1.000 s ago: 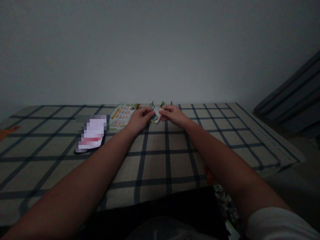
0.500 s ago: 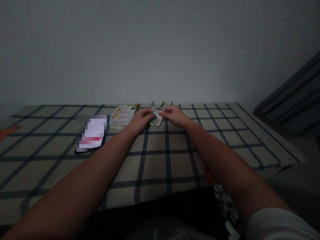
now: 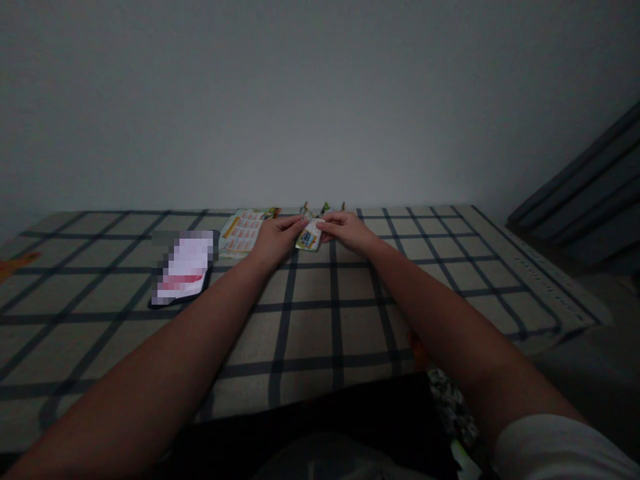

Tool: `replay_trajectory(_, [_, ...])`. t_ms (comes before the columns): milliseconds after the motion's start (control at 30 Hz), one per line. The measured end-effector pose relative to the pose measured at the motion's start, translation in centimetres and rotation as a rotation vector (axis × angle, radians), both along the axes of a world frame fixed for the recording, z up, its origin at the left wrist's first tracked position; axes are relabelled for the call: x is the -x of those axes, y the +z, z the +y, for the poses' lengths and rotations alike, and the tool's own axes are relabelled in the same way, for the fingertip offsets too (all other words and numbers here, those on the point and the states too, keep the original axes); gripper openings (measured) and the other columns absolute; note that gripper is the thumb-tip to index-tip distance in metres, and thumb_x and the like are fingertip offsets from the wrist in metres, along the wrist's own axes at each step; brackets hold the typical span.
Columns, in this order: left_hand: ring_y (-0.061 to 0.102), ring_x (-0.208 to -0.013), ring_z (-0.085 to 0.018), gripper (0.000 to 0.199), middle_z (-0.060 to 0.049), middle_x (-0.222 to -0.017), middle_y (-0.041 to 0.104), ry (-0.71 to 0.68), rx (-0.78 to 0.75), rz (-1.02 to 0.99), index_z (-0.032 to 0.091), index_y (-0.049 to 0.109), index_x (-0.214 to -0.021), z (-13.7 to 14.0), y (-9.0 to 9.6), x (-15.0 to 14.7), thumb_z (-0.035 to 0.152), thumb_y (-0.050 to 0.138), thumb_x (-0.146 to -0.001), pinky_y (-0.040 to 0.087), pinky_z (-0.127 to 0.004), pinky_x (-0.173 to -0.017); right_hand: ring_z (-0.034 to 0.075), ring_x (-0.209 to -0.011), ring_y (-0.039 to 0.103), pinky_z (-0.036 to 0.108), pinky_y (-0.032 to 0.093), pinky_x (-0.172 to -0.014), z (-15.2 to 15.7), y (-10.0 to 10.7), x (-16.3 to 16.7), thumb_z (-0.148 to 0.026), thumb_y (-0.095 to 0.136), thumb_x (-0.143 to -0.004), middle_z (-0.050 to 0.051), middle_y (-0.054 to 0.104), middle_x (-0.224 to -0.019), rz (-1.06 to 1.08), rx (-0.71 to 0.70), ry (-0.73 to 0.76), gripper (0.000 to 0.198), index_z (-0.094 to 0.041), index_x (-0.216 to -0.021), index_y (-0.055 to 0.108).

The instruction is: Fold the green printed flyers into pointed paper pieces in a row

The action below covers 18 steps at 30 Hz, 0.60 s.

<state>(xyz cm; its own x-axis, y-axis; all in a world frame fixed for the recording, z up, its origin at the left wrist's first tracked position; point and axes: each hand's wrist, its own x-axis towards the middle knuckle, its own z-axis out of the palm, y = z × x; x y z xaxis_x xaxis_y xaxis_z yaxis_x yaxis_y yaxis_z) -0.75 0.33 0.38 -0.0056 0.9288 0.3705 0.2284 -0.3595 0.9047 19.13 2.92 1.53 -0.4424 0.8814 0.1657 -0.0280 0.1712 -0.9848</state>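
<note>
Near the far edge of the table, both hands meet at a small white printed card (image 3: 310,237) with a blue and yellow picture. My right hand (image 3: 347,231) pinches its upper right corner between thumb and fingers. My left hand (image 3: 277,237) is closed at the card's upper left edge, thumb and fingertips together; exactly how much it grips is hard to see. Just behind the card, small pointed green and brown pieces (image 3: 326,208) stick up, their lower parts hidden by the hands and card. Left of my left hand lies a printed sheet (image 3: 241,233) with rows of orange-and-white boxes.
A phone (image 3: 185,267) with a lit, blurred screen lies on the left. The checked tablecloth (image 3: 310,333) covers the table, which stands against a plain wall (image 3: 320,107). An orange patch (image 3: 17,265) shows at the far left, and grey folds (image 3: 590,193) hang at the right.
The card has tilted and shifted slightly left and towards me, showing more of its picture. My left hand has drawn back a little to the left; my right hand keeps its pinch.
</note>
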Motion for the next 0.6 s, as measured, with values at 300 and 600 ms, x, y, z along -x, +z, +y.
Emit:
replay_trajectory(300, [0.073,-0.092,-0.026,0.048,-0.008,-0.097,0.082,-0.02,0.008,0.04,0.019,0.084,-0.102,-0.2,0.24,-0.01,0.061,0.078,-0.077,0.057,-0.039,-0.088,0.011,-0.069,0.065,0.025,0.057,-0.07,0.11,-0.03,-0.02,-0.027,0.081,-0.082,0.002,0.069,-0.072,-0.017,-0.017,-0.06,0.022,-0.016,-0.07,0.065])
replay_trajectory(600, [0.073,-0.092,-0.027,0.049,-0.008,-0.1,0.082,-0.055,-0.025,0.042,0.02,0.085,-0.104,0.19,-0.18,0.19,0.062,0.077,-0.079,0.057,-0.039,-0.088,0.012,-0.067,0.064,0.025,0.057,-0.067,0.32,-0.15,-0.06,-0.027,0.08,-0.083,0.002,0.068,-0.071,-0.019,-0.029,-0.056,0.022,-0.017,-0.071,0.064])
